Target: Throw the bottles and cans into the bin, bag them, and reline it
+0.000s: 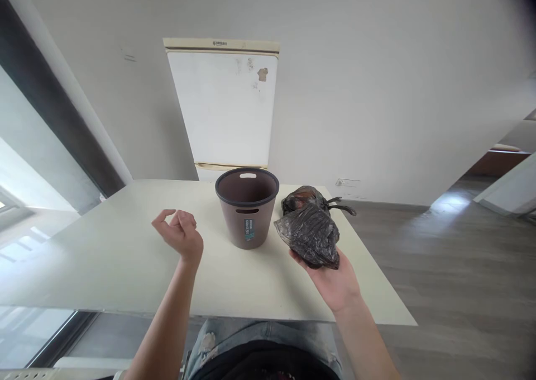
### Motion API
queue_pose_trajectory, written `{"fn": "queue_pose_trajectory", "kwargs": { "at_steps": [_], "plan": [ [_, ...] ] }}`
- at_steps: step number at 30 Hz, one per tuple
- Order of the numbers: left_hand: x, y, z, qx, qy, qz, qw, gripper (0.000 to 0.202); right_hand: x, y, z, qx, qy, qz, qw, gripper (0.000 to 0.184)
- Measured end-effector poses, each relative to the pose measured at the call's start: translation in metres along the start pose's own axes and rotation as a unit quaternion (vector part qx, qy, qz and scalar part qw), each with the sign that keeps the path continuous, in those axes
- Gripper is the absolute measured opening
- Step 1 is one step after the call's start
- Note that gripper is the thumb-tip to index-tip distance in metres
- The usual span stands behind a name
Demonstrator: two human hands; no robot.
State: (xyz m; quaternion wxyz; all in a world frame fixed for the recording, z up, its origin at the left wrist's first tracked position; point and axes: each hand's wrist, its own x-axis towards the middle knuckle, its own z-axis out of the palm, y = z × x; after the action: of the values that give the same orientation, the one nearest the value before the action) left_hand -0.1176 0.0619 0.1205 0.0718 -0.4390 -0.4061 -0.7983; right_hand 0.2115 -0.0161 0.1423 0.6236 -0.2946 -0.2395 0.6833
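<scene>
A brown plastic bin (pixel 247 208) with a dark rim and a teal label stands upright and empty on the white table (pixel 125 257). My right hand (pixel 335 282) is closed under a crumpled black plastic bag (pixel 310 233), held just right of the bin above the table. A second black bag (pixel 305 197), tied with its handles sticking out, lies on the table behind it. My left hand (pixel 181 232) hovers left of the bin, fingers loosely curled and apart, holding nothing.
A white fridge (pixel 224 109) stands against the wall behind the table. A window and dark frame (pixel 50 117) run along the left. Grey wood floor (pixel 439 268) lies to the right of the table's edge.
</scene>
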Motion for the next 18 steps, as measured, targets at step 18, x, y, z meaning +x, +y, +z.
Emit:
{"fn": "queue_pose_trajectory", "kwargs": {
  "at_steps": [18],
  "plan": [
    [-0.043, 0.136, -0.02, -0.071, -0.273, -0.363, 0.888, 0.036, 0.012, 0.012, -0.011, -0.225, -0.005, 0.112, 0.968, 0.044]
  ]
}}
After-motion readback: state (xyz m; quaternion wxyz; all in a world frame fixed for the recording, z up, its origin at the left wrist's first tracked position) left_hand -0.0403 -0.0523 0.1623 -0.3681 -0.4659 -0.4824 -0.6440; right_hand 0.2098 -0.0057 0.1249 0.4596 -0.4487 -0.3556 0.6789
